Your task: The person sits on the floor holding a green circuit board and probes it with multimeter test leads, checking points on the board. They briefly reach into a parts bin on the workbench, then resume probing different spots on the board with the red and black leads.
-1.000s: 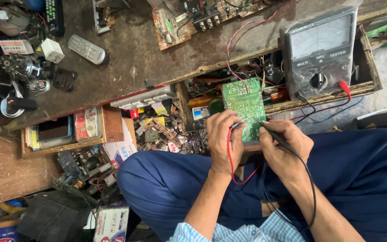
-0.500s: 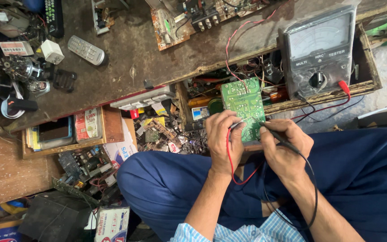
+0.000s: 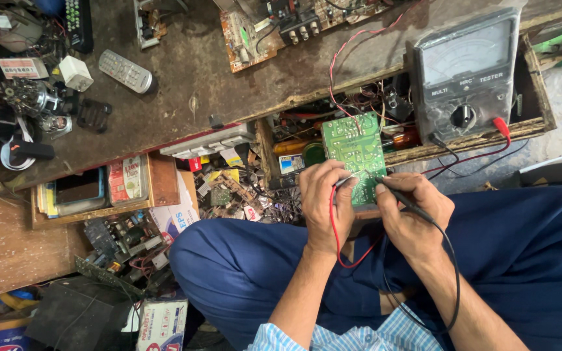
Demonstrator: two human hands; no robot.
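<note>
The dark, scuffed wooden surface [image 3: 242, 78] spreads across the top of my view. Beneath its near edge an open wooden drawer [image 3: 541, 110] is stuffed with wires and parts. My legs in blue trousers [image 3: 521, 260] are folded below it, making a lap to work over.

A grey analogue multimeter with a black dial [image 3: 466, 75] is propped in the drawer at the right end, its face tilted up toward me so I can read the needle while probing. A brown circuit board with black components [image 3: 274, 29] lies at the far edge, and a slim grey remote control [image 3: 125, 70] rests toward the left end.

The green rectangular circuit board [image 3: 354, 153] leans against the drawer's near rim, solder side facing me. My left hand [image 3: 323, 198] steadies it, the fingers closed on the thin probe with the red lead [image 3: 334, 221], its tip touching the board. My right hand [image 3: 414, 218] has its fingers pinched pen-style around the probe with the black lead [image 3: 453, 273], its tip at the board's lower right corner.
</note>
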